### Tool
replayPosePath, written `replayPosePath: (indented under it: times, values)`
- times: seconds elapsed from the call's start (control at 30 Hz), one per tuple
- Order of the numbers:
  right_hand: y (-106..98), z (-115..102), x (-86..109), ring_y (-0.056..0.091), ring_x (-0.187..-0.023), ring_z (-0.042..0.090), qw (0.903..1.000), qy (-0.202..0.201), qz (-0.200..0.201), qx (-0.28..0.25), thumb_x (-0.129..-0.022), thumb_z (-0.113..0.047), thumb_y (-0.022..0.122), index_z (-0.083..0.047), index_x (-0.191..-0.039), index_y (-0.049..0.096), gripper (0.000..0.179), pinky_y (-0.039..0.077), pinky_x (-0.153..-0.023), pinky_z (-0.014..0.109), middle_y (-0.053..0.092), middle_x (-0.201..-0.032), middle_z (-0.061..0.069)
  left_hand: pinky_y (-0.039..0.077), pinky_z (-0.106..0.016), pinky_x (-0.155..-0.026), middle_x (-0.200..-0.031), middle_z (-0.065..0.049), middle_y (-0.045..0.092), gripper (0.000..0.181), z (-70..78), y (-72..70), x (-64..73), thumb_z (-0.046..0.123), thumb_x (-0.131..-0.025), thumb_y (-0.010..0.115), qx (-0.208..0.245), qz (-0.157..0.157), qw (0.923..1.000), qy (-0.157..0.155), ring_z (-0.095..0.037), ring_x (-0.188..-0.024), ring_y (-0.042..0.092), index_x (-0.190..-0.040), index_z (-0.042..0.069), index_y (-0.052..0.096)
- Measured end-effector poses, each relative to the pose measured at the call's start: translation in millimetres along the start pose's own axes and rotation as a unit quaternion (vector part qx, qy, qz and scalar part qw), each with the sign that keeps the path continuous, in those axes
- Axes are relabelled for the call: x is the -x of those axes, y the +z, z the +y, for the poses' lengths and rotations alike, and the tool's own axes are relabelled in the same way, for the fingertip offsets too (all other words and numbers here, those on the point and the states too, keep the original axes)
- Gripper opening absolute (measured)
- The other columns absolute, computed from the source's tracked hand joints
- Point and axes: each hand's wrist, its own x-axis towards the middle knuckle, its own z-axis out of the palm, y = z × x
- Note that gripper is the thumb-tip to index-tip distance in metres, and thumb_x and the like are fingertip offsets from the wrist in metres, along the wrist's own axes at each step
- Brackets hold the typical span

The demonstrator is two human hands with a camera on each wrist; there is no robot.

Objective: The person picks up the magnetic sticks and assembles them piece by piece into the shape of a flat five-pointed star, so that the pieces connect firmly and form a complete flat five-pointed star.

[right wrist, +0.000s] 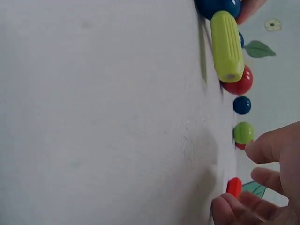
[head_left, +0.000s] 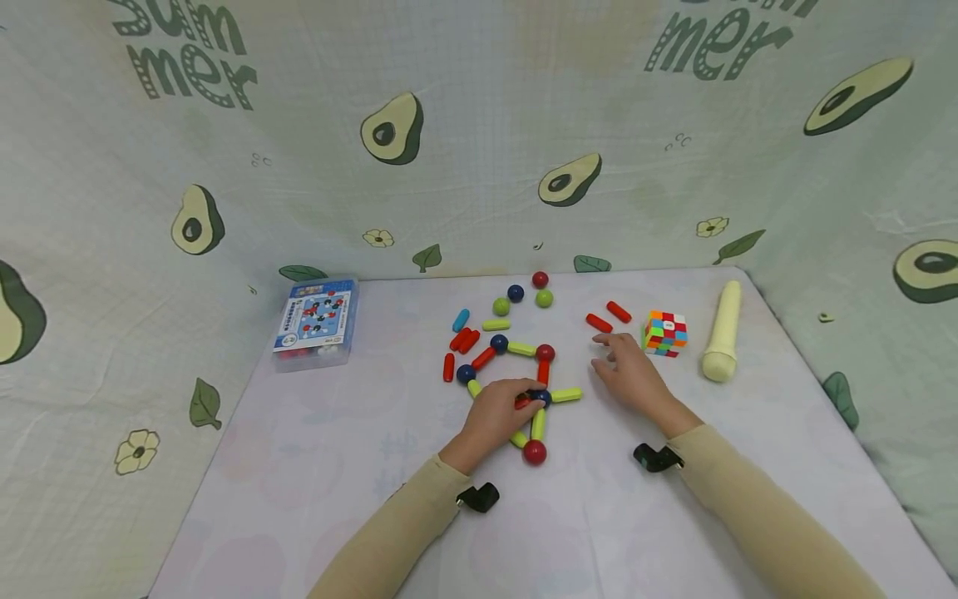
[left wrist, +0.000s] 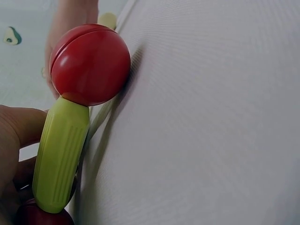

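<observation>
My left hand [head_left: 494, 416] pinches a blue ball [head_left: 544, 398] in a structure of balls and rods lying on the table. A yellow-green rod [head_left: 566, 395] sticks out from that ball to the right, and another leads down to a red ball [head_left: 535, 452]. A red rod [head_left: 543, 372] joins it to a second red ball [head_left: 545, 353] at the back. In the left wrist view, the near yellow-green rod [left wrist: 62, 154] partly covers the fingers. My right hand [head_left: 634, 378] holds nothing; its fingers are loosely bent, close in front of two loose red rods [head_left: 599, 323].
Several loose balls lie at the back, one of them green [head_left: 544, 298]. Loose rods, including a blue one [head_left: 461, 319], lie left of the structure. A puzzle cube [head_left: 664, 334] and a cream baton-shaped object [head_left: 723, 333] stand right; a plastic box [head_left: 316, 323] sits back left.
</observation>
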Motion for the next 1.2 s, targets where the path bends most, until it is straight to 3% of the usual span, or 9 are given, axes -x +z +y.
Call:
replayPosePath:
  times: [0.2, 0.37, 0.5, 0.63, 0.93, 1.2]
  values:
    - [-4, 4, -21.2, 0.054, -0.108, 0.036, 0.9992, 0.023, 0.032, 0.000, -0.101, -0.020, 0.061, -0.002, -0.151, 0.040, 0.057, 0.054, -0.089, 0.051, 0.033, -0.145, 0.027, 0.053, -0.023, -0.084, -0.115, 0.008, 0.073, 0.035, -1.2, 0.4, 0.2, 0.035, -0.094, 0.074, 0.003, -0.003, 1.0000, -0.002, -0.009, -0.097, 0.063, -0.128, 0.025, 0.072]
    - [-5, 5, -40.7, 0.051, -0.117, 0.041, 0.9987, 0.032, 0.039, 0.003, -0.102, -0.018, 0.059, -0.002, -0.153, 0.037, 0.057, 0.049, -0.099, 0.057, 0.030, -0.149, 0.029, 0.054, -0.024, -0.086, -0.117, 0.008, 0.072, 0.035, -1.9, 1.5, -0.1, 0.035, -0.095, 0.074, 0.001, -0.001, 1.0000, -0.003, -0.010, -0.101, 0.064, -0.129, 0.025, 0.072]
    - [-3, 7, -52.9, 0.046, -0.126, 0.045, 0.9981, 0.044, 0.040, 0.020, -0.102, -0.017, 0.059, -0.003, -0.150, 0.042, 0.053, 0.044, -0.103, 0.061, 0.033, -0.148, 0.029, 0.054, -0.024, -0.087, -0.118, 0.009, 0.072, 0.035, -2.2, 1.7, -0.5, 0.035, -0.095, 0.074, -0.001, -0.002, 1.0000, -0.005, -0.010, -0.101, 0.064, -0.129, 0.026, 0.072]
    - [-2, 8, -58.5, 0.049, -0.119, 0.043, 0.9975, 0.041, 0.040, 0.042, -0.102, -0.017, 0.061, -0.004, -0.141, 0.052, 0.042, 0.047, -0.100, 0.059, 0.044, -0.137, 0.027, 0.054, -0.023, -0.086, -0.117, 0.009, 0.072, 0.035, -2.2, 1.9, -0.6, 0.035, -0.095, 0.074, -0.002, -0.004, 1.0000, -0.007, -0.010, -0.100, 0.063, -0.129, 0.026, 0.072]
    - [-3, 3, -46.8, 0.056, -0.096, 0.033, 0.9981, 0.006, 0.006, 0.061, -0.099, -0.018, 0.067, -0.006, -0.128, 0.062, 0.031, 0.052, -0.082, 0.045, 0.061, -0.111, 0.017, 0.054, -0.023, -0.087, -0.116, 0.009, 0.072, 0.035, -2.0, 0.3, -0.3, 0.036, -0.095, 0.073, -0.009, -0.005, 0.9999, -0.004, -0.010, -0.100, 0.064, -0.129, 0.026, 0.072]
    - [4, -9, -23.3, 0.057, -0.090, 0.027, 0.9979, -0.024, -0.031, 0.052, -0.095, -0.018, 0.072, -0.008, -0.124, 0.067, 0.031, 0.054, -0.081, 0.041, 0.061, -0.099, 0.010, 0.054, -0.024, -0.087, -0.117, 0.009, 0.073, 0.035, -1.5, -0.5, -0.6, 0.035, -0.095, 0.074, -0.004, -0.005, 1.0000, 0.001, -0.010, -0.101, 0.065, -0.128, 0.024, 0.072]
